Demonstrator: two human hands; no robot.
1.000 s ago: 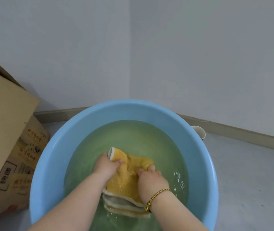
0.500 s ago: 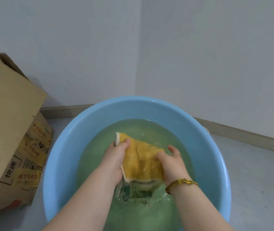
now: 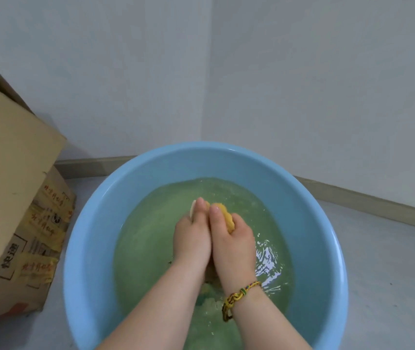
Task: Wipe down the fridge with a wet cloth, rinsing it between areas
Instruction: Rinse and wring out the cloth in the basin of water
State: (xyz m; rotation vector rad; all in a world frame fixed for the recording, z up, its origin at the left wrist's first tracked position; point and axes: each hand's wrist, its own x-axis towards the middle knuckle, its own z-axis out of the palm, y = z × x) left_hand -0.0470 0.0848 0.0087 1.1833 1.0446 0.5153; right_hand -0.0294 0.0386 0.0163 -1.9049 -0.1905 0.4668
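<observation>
A round blue basin (image 3: 95, 223) stands on the floor, holding greenish water. Over its middle my left hand (image 3: 192, 238) and my right hand (image 3: 234, 242) are pressed side by side, both gripping the yellow cloth (image 3: 226, 217) bunched between them. Only a small yellow fold shows past my right thumb, and a pale edge peeks out by my left fingertips. The rest of the cloth is hidden under my hands or hangs into the water below my wrists. A braided yellow bracelet sits on my right wrist. The fridge is not in view.
A cardboard box (image 3: 12, 188) with printed labels stands at the left, close to the basin. The basin sits in a room corner, with white walls and a baseboard (image 3: 368, 198) behind it. Grey floor (image 3: 390, 274) extends to the right.
My hands have come together from apart, bunching the spread cloth into a tight wad between them. The water ripples to the right of my right hand.
</observation>
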